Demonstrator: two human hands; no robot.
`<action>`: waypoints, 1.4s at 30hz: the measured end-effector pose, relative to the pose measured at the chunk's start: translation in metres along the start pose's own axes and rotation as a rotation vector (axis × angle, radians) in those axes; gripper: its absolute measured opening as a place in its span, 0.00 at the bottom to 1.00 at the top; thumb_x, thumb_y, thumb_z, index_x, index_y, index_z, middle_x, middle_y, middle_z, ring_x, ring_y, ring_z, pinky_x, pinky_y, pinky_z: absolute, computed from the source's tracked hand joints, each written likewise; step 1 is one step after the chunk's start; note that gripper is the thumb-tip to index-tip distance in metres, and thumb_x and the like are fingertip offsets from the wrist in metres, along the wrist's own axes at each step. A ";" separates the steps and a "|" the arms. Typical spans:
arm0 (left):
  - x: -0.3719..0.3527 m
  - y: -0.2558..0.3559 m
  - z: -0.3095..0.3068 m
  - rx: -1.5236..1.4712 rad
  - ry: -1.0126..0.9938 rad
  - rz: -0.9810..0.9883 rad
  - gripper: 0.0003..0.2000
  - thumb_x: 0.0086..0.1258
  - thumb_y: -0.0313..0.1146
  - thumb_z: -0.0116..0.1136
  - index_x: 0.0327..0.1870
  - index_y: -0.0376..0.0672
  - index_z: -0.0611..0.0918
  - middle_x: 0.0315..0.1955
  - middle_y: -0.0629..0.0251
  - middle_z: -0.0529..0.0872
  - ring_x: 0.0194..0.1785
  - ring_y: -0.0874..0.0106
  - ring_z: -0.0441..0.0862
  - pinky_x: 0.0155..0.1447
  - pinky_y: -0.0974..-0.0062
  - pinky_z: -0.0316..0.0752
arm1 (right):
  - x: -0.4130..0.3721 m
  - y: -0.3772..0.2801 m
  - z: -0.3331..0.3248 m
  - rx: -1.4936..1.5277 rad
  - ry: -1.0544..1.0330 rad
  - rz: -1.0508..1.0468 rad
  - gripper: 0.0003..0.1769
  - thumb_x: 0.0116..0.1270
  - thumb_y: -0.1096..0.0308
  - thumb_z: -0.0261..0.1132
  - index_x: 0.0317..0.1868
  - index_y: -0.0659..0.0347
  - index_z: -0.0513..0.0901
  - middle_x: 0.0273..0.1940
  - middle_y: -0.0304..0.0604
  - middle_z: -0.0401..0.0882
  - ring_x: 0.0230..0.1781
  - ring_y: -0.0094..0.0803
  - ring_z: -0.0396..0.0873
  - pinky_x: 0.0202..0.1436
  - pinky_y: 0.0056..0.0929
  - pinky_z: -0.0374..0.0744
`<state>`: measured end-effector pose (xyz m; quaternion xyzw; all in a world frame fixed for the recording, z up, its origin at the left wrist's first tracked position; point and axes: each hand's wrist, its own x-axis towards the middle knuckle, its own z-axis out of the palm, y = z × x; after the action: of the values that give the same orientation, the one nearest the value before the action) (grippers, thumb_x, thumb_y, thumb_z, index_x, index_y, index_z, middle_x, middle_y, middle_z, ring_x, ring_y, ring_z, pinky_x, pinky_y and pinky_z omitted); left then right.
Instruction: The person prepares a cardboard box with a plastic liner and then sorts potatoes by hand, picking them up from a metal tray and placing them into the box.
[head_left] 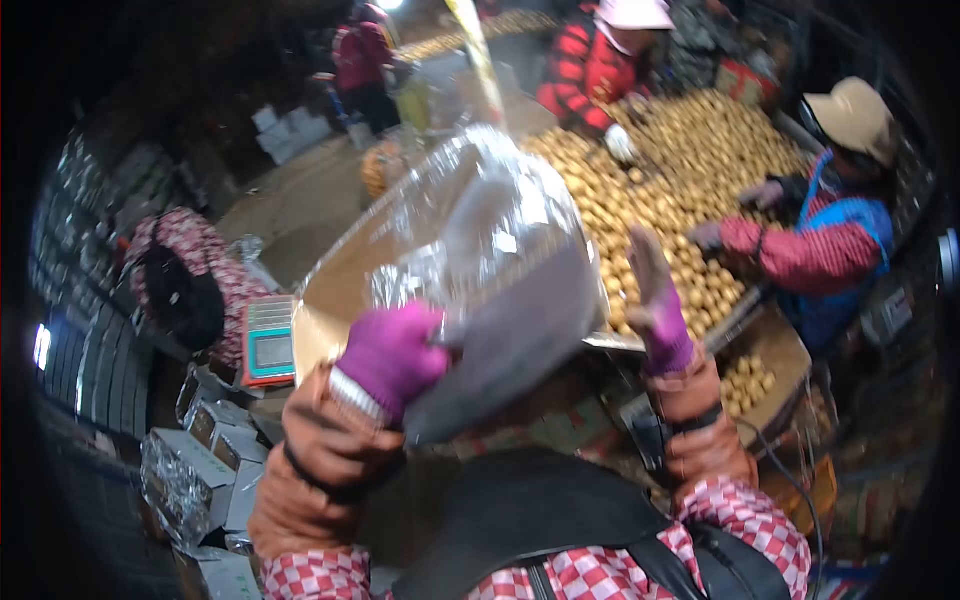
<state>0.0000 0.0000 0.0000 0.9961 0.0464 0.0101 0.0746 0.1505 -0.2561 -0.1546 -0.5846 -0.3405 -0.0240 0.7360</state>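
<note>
A cardboard box [345,262] lined with clear, shiny plastic film [500,200] stands tilted in front of me. My left hand [393,352], in a purple glove, is closed on the near edge of the film and box; a grey side panel [510,340] slants away beside it. To the right of the box my right hand [660,300] is raised with its fingers stretched out, bare fingertips showing beyond the purple glove. Nothing is in it. Behind that hand lies a broad heap of small round yellow-brown produce [700,140].
Two people [610,60] [840,220] work around the heap. Another person [362,60] stands at the back, and one in patterned clothing [200,270] is at the left. A scale [270,350] sits left of the box. Opened cartons [205,480] with film lie lower left.
</note>
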 end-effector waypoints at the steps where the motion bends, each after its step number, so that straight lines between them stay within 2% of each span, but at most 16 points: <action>1: 0.000 0.001 0.001 -0.017 -0.039 0.023 0.18 0.48 0.46 0.70 0.40 0.50 0.87 0.34 0.54 0.86 0.41 0.52 0.84 0.46 0.59 0.78 | -0.013 -0.008 -0.002 -0.018 0.026 0.037 0.69 0.47 0.29 0.72 0.78 0.60 0.49 0.77 0.51 0.51 0.79 0.42 0.49 0.79 0.42 0.48; 7: 0.194 0.119 0.099 -0.066 0.108 0.224 0.13 0.57 0.45 0.63 0.38 0.48 0.85 0.33 0.55 0.85 0.41 0.52 0.83 0.47 0.55 0.77 | 0.096 0.064 -0.150 -0.160 0.100 -0.089 0.68 0.46 0.50 0.82 0.78 0.61 0.47 0.77 0.52 0.51 0.78 0.41 0.48 0.78 0.39 0.51; 9: 0.202 0.127 0.107 -0.116 0.019 0.353 0.22 0.59 0.47 0.65 0.52 0.48 0.81 0.42 0.53 0.84 0.48 0.53 0.81 0.53 0.57 0.75 | 0.096 0.095 -0.181 -0.454 0.196 -0.029 0.66 0.46 0.55 0.83 0.78 0.62 0.48 0.75 0.52 0.54 0.77 0.40 0.51 0.77 0.36 0.53; 10: 0.197 0.124 0.098 -0.165 0.005 0.405 0.26 0.58 0.48 0.66 0.57 0.47 0.79 0.46 0.52 0.83 0.52 0.52 0.80 0.56 0.58 0.74 | 0.096 0.104 -0.186 -0.277 0.213 -0.029 0.63 0.48 0.61 0.82 0.77 0.62 0.49 0.73 0.51 0.58 0.74 0.38 0.57 0.75 0.34 0.59; 13: 0.218 0.047 0.083 -0.175 0.200 0.588 0.37 0.57 0.49 0.69 0.69 0.44 0.71 0.60 0.49 0.78 0.64 0.52 0.74 0.68 0.61 0.68 | 0.071 0.183 -0.217 -0.245 0.259 0.238 0.51 0.53 0.63 0.79 0.73 0.64 0.60 0.66 0.47 0.69 0.66 0.35 0.68 0.69 0.32 0.66; 17: 0.274 -0.100 0.050 0.185 0.361 0.096 0.44 0.57 0.53 0.68 0.74 0.44 0.63 0.68 0.47 0.69 0.71 0.54 0.67 0.73 0.61 0.62 | 0.046 0.240 -0.220 -0.248 0.441 0.344 0.45 0.57 0.60 0.77 0.71 0.65 0.64 0.66 0.47 0.70 0.64 0.35 0.69 0.68 0.33 0.67; 19: 0.305 -0.151 0.076 -0.072 0.172 0.162 0.46 0.58 0.53 0.68 0.75 0.43 0.61 0.70 0.46 0.66 0.74 0.55 0.62 0.75 0.63 0.58 | 0.038 0.278 -0.228 -0.656 0.495 0.097 0.40 0.60 0.57 0.74 0.68 0.66 0.69 0.62 0.48 0.74 0.61 0.36 0.72 0.65 0.35 0.70; 22: 0.322 -0.120 0.089 -0.326 -0.123 0.206 0.48 0.58 0.54 0.67 0.76 0.43 0.58 0.71 0.46 0.64 0.76 0.55 0.59 0.76 0.64 0.55 | 0.006 0.267 -0.218 -0.734 0.439 0.550 0.29 0.61 0.58 0.71 0.60 0.62 0.77 0.55 0.52 0.80 0.56 0.43 0.77 0.62 0.36 0.73; 24: 0.327 -0.104 0.099 -0.297 -0.279 0.240 0.49 0.59 0.53 0.67 0.77 0.41 0.55 0.72 0.46 0.63 0.76 0.56 0.58 0.77 0.66 0.54 | -0.026 0.272 -0.213 -0.879 0.315 0.545 0.21 0.64 0.63 0.64 0.57 0.59 0.79 0.52 0.53 0.82 0.53 0.47 0.81 0.55 0.37 0.78; 29: 0.339 -0.105 0.097 -0.328 -0.374 0.091 0.40 0.60 0.45 0.66 0.73 0.43 0.64 0.58 0.48 0.80 0.61 0.59 0.77 0.64 0.67 0.70 | -0.031 0.284 -0.219 -1.081 0.249 0.641 0.15 0.64 0.58 0.62 0.48 0.51 0.85 0.46 0.50 0.84 0.50 0.50 0.81 0.53 0.43 0.78; 30: 0.341 -0.104 0.097 -0.257 -0.420 0.026 0.37 0.60 0.43 0.66 0.71 0.44 0.67 0.54 0.49 0.83 0.56 0.59 0.81 0.60 0.67 0.73 | -0.031 0.288 -0.219 -1.112 0.226 0.675 0.15 0.65 0.56 0.61 0.47 0.52 0.85 0.46 0.51 0.84 0.50 0.50 0.81 0.53 0.43 0.78; 31: 0.350 -0.130 0.118 -0.370 -0.264 0.224 0.26 0.61 0.36 0.64 0.63 0.44 0.77 0.39 0.59 0.88 0.39 0.68 0.84 0.46 0.67 0.77 | -0.031 0.294 -0.220 -1.141 0.206 0.711 0.16 0.65 0.54 0.60 0.46 0.54 0.85 0.46 0.51 0.84 0.50 0.51 0.80 0.54 0.43 0.78; 33: 0.343 -0.110 0.096 -0.502 -0.381 0.113 0.19 0.64 0.32 0.62 0.58 0.43 0.81 0.29 0.73 0.82 0.28 0.83 0.73 0.34 0.79 0.72 | -0.051 0.338 -0.247 -1.403 -0.058 0.544 0.26 0.65 0.48 0.60 0.55 0.58 0.80 0.52 0.54 0.81 0.54 0.52 0.78 0.57 0.42 0.77; 36: 0.329 -0.066 0.080 -0.519 -0.400 0.060 0.21 0.65 0.32 0.63 0.60 0.43 0.80 0.32 0.71 0.84 0.32 0.80 0.75 0.39 0.78 0.73 | -0.043 0.305 -0.268 -1.390 -0.069 0.316 0.40 0.63 0.42 0.62 0.67 0.63 0.69 0.60 0.57 0.75 0.61 0.51 0.74 0.63 0.40 0.74; 40: 0.331 -0.034 0.088 -0.422 -0.345 0.159 0.23 0.63 0.36 0.66 0.59 0.43 0.80 0.40 0.59 0.86 0.41 0.69 0.82 0.51 0.71 0.76 | -0.016 0.243 -0.287 -0.819 -0.041 0.594 0.45 0.61 0.45 0.66 0.70 0.64 0.63 0.63 0.56 0.72 0.65 0.48 0.71 0.66 0.39 0.71; 42: 0.329 0.016 0.072 -0.206 -0.003 0.326 0.23 0.62 0.38 0.67 0.59 0.43 0.80 0.45 0.54 0.86 0.48 0.64 0.83 0.55 0.68 0.75 | -0.032 0.286 -0.308 -0.508 0.030 0.541 0.42 0.61 0.49 0.68 0.69 0.66 0.64 0.62 0.56 0.73 0.65 0.47 0.71 0.67 0.38 0.71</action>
<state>0.3311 0.0042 -0.0644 0.9775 -0.1168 0.0255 0.1735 0.3957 -0.4478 -0.4388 -0.8172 -0.1458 0.0790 0.5520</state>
